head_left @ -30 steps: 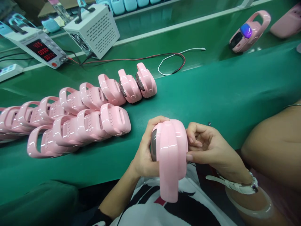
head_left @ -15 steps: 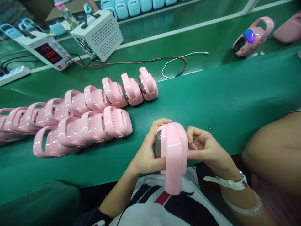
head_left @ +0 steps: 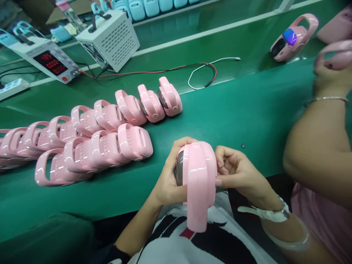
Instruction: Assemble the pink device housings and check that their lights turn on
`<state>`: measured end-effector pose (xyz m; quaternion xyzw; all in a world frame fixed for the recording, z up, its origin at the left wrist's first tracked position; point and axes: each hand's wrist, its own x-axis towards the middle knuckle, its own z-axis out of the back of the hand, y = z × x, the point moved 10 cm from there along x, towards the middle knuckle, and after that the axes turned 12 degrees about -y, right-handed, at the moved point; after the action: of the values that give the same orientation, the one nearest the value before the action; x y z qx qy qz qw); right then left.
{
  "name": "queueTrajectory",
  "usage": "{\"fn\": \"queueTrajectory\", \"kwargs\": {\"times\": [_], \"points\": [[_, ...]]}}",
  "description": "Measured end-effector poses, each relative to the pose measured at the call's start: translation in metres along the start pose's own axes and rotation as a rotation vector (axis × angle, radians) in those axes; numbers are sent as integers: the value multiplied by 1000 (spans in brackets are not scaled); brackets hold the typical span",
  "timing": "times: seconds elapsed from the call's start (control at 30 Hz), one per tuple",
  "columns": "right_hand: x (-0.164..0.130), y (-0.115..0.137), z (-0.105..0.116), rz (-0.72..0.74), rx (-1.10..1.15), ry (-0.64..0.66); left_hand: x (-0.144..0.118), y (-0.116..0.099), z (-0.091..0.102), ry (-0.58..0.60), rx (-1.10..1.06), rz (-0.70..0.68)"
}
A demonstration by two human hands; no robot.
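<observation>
A glossy pink device with a carry handle (head_left: 198,179), perhaps a portable speaker, is held up over the table's near edge, its dark panel facing left. My left hand (head_left: 173,178) grips it from the left, thumb across the near side and fingers over the far edge. On its right side is my right hand (head_left: 235,168), fingers curled and thumb tip against the housing; whatever lies between those fingers is hidden. A tiny black chip, perhaps a memory card (head_left: 242,146), lies on the green mat (head_left: 236,117) beyond my right hand.
Rows of similar pink devices (head_left: 107,146) stand at left. Behind them are a power supply with red digits (head_left: 51,62), a grey vented box (head_left: 112,40) and a looped cable (head_left: 189,75). At right, a co-worker's arm (head_left: 319,146) reaches toward pink devices, near one with a lit purple dome (head_left: 290,36).
The co-worker's forearm and hand have come into view at right with a pink device. My hands keep nearly the same hold, and the view has shifted slightly.
</observation>
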<state>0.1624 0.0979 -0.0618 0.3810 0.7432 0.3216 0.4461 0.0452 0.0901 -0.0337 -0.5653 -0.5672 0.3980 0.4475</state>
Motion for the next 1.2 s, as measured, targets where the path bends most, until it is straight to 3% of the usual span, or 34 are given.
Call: {"fn": "queueTrajectory", "kwargs": {"times": [0.13, 0.27, 0.43, 0.8, 1.2], "points": [[6, -2, 1, 14, 42, 45, 4, -5, 9, -55, 111, -63], [4, 1, 5, 82, 13, 5, 5, -5, 14, -83, 148, -65], [2, 7, 5, 132, -43, -42, 4, -8, 9, -63, 121, -74], [1, 4, 2, 81, 45, -24, 4, -4, 5, -38, 76, -35], [-2, 5, 3, 126, 69, 0, 5, -4, 5, -31, 100, -40]]}}
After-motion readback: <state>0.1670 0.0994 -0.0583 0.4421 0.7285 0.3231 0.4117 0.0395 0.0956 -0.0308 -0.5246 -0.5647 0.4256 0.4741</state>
